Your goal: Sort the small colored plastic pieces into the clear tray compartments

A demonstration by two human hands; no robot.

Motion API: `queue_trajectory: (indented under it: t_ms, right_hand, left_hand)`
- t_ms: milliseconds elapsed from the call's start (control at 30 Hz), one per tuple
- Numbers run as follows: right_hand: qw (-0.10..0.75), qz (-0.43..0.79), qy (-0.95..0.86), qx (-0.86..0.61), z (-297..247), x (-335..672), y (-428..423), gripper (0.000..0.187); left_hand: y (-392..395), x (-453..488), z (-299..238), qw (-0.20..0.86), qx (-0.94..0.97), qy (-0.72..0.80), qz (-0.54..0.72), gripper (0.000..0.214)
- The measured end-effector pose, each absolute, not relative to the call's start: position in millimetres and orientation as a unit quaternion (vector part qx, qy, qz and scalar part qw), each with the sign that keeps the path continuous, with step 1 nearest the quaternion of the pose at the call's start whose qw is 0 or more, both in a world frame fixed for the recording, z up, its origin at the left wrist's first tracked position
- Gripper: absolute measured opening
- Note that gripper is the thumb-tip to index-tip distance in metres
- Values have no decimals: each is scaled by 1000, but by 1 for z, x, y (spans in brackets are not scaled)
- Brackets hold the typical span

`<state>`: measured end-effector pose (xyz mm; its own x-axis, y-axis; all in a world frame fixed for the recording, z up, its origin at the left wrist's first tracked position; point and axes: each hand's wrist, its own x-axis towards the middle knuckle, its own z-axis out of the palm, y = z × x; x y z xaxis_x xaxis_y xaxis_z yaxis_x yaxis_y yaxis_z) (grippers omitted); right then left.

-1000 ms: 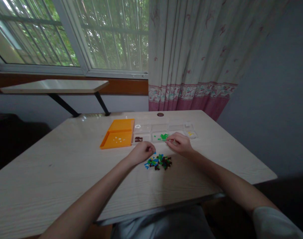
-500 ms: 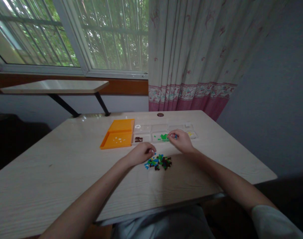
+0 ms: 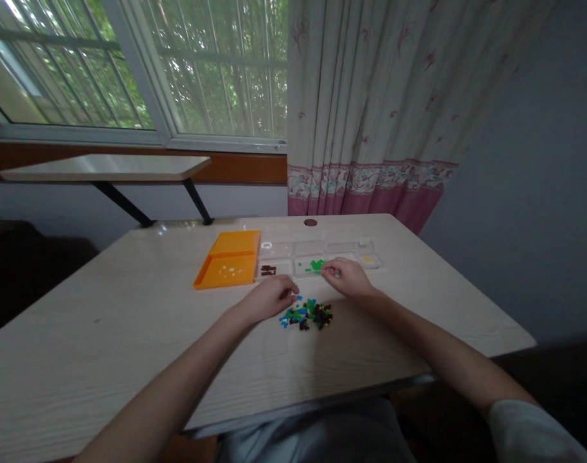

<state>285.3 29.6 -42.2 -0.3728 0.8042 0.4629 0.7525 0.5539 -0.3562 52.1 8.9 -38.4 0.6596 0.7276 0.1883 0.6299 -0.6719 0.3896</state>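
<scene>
A heap of small plastic bricks in blue, green, dark brown and a little yellow lies on the table before me. My left hand rests at the heap's upper left, fingers loosely curled with a gap to the thumb. A small blue brick lies by its fingertips. My right hand hovers at the front of a clear divided tray, thumb and fingers pinched together. A greyish bit shows at its fingers, too small to name. Green bricks lie in the compartment beside those fingertips.
Dark brown bricks and yellow bricks sit in other tray compartments. Left of the tray, an open orange case holds several white pieces. A raised shelf stands at the table's back left; a curtain hangs behind.
My right hand has shifted slightly left and toward me, uncovering more of the yellow bricks; the blue showing at its fingers is no longer visible. My left hand has barely moved.
</scene>
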Motion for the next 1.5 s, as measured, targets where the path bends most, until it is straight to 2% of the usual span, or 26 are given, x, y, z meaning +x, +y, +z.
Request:
queue_trajectory:
  t_ms: [167, 533, 933, 1500]
  right_hand:
    - [252, 60, -877, -405, -48, 275, 18, 14]
    - [260, 53, -889, -373, -51, 272, 16, 11]
    - [260, 71, -893, -359, -49, 270, 12, 18]
    - [287, 64, -893, -340, -50, 269, 10, 15]
  left_hand:
    - [6, 54, -35, 107, 914, 363, 148, 19]
    - [1, 57, -30, 73, 923, 357, 125, 23]
    - [-3, 63, -29, 124, 889, 382, 219, 22]
    - [-5, 65, -26, 137, 885, 376, 238, 20]
